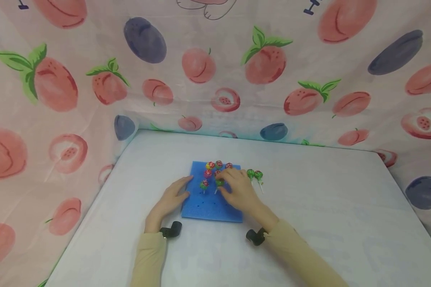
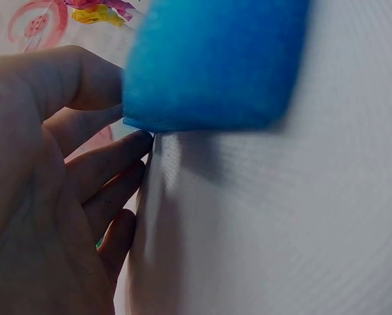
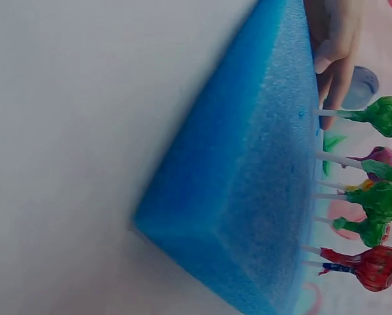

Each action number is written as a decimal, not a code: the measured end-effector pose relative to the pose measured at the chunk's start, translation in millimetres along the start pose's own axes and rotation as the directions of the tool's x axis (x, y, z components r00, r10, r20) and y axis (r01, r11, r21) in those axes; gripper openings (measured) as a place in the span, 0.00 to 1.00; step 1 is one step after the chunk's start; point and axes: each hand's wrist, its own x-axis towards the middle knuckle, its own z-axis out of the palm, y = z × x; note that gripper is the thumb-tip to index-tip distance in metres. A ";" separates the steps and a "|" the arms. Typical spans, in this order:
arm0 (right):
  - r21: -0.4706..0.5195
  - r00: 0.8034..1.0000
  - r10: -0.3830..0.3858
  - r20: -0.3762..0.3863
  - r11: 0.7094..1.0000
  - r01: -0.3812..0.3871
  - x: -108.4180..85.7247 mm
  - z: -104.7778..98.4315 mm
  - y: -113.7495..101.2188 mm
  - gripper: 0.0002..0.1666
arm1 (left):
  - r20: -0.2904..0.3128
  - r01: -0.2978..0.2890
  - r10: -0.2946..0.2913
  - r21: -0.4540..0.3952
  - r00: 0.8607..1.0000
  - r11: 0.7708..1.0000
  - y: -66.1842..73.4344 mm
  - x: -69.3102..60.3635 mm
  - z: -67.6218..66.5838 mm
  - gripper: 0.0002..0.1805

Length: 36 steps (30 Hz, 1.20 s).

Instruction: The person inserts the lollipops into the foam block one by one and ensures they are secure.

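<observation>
A blue foam block lies on the white table with several wrapped lollipops standing in it by their sticks. At its left edge rests my left hand, fingers extended; in the left wrist view the fingertips touch the foam's side. My right hand is over the block's right part, thumb and forefinger around a green lollipop whose stick points down to the foam. Left of it stands another green lollipop. The right wrist view leaves my right hand out but shows a red lollipop upright in the foam.
Two green lollipops lie on the table just right of the block. Small holes dot the foam's near part. A fruit-print cloth hangs behind and along the sides. Black wrist cameras sit on both wrists.
</observation>
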 end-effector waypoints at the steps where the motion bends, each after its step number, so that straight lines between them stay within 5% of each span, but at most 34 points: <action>1: -0.002 1.000 -0.006 -0.005 1.000 0.006 -0.2 1.2 0.6 0.16 | 0.000 0.000 0.000 0.001 1.000 1.000 -0.3 0.3 0.1 0.30; 36: -0.018 0.998 -0.051 0.032 0.999 0.052 -9.5 18.5 -2.1 0.15 | -0.001 0.020 -0.020 0.003 1.000 1.000 -6.8 1.0 4.9 0.30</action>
